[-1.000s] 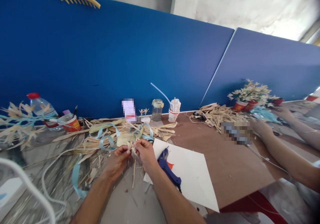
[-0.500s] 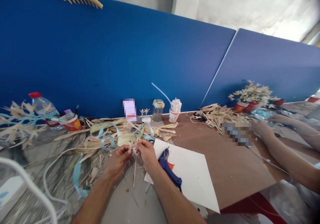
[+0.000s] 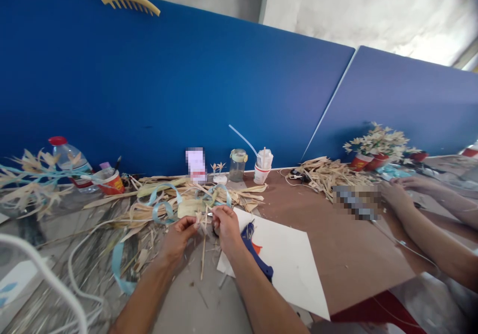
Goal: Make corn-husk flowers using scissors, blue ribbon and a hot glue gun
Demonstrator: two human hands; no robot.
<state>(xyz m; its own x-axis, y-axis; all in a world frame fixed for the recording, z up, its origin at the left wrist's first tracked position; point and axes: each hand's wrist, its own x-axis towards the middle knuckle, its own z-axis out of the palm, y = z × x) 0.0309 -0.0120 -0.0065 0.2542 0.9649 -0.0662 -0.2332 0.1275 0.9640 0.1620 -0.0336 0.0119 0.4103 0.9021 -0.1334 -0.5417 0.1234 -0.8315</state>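
Flower [image 3: 199, 220] between both hands, left fingers [image 3: 189, 220] nearer.
Left fingers pinch the flower, which lies at their three o'clock; its apparent stalk [image 3: 202, 262] runs toward six o'clock. Right fingers [image 3: 217, 212], narrow on a small bright tool [image 3: 209, 214], type unclear, sit just beside, flower at their eight o'clock.

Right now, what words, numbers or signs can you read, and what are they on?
None can be read.
Bottle label: too blurred.
Red paper cup: yellow marks, too small.
Screen: pixelated.
Red flowerpot: yellow marks, too small.
White cup: too small.
White box: blue marks, too blurred.
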